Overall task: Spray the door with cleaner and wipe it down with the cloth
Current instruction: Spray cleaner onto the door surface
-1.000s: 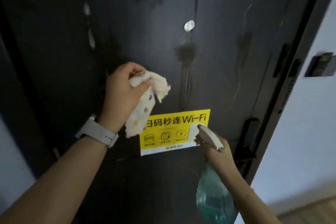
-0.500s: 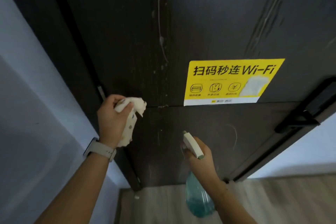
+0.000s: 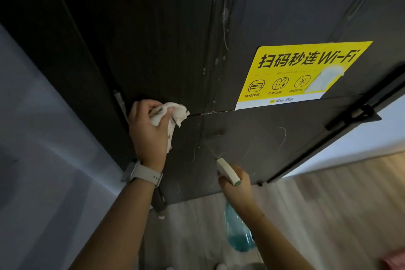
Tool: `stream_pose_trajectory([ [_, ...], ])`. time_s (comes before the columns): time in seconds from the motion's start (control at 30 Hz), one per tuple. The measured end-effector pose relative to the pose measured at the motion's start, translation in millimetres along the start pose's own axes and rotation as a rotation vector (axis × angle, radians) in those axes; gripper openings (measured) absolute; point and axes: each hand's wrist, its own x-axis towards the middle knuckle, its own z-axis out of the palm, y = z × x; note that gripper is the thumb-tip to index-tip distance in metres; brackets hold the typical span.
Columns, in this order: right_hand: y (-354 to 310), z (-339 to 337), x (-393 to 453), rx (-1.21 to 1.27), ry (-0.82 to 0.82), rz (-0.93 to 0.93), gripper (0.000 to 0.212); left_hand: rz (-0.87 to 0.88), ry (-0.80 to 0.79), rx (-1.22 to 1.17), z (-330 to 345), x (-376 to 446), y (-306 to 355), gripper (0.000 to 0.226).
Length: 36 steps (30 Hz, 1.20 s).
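Open lower door panel, crowded edges

The dark wooden door (image 3: 274,138) lies bare below the yellow Wi-Fi sticker (image 3: 302,74); the black metal handle (image 3: 352,116) juts right, the grey wall (image 3: 43,138) crowds left.

Looks like a hotel or guesthouse room entrance. The dark wood-grain door (image 3: 252,142) has a yellow sticker (image 3: 302,72) advertising scan-to-connect Wi-Fi, with little bed, delivery and coupon icons, the kind you see in rented rooms. Plain pale wall (image 3: 43,138) on the left, wood-look floor (image 3: 339,204) below.
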Motion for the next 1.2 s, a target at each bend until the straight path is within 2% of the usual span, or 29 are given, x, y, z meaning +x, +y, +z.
stream_pose_trajectory([
  [0.13,0,16,-1,0.063,-0.021,0.007,0.008,0.028,-0.01,0.021,-3,1,-2,0.02],
  [0.3,3,30,-4,0.078,-0.11,-0.022,0.035,0.074,-0.051,0.069,-7,2,-8,0.018],
  [0.4,13,40,-5,0.031,-0.17,0.014,0.032,0.205,-0.107,0.16,-13,3,-21,0.018],
  [0.47,18,49,-2,-0.013,-0.174,0.068,0.026,0.341,-0.141,0.256,-17,6,-32,0.02],
  [0.53,22,60,-1,-0.034,-0.151,0.126,0.017,0.405,-0.164,0.3,-18,7,-39,0.023],
  [0.7,24,76,-2,-0.078,-0.114,0.138,0.005,0.384,-0.174,0.31,-18,7,-38,0.024],
  [0.83,25,79,-9,-0.077,-0.133,0.147,0.017,0.345,-0.182,0.298,-18,8,-36,0.02],
  [1.0,30,78,-18,-0.05,-0.18,0.105,0.018,0.32,-0.176,0.294,-18,6,-33,0.02],
  [1.2,35,78,-21,0.013,-0.162,0.159,0.021,0.295,-0.188,0.302,-18,5,-30,0.021],
])
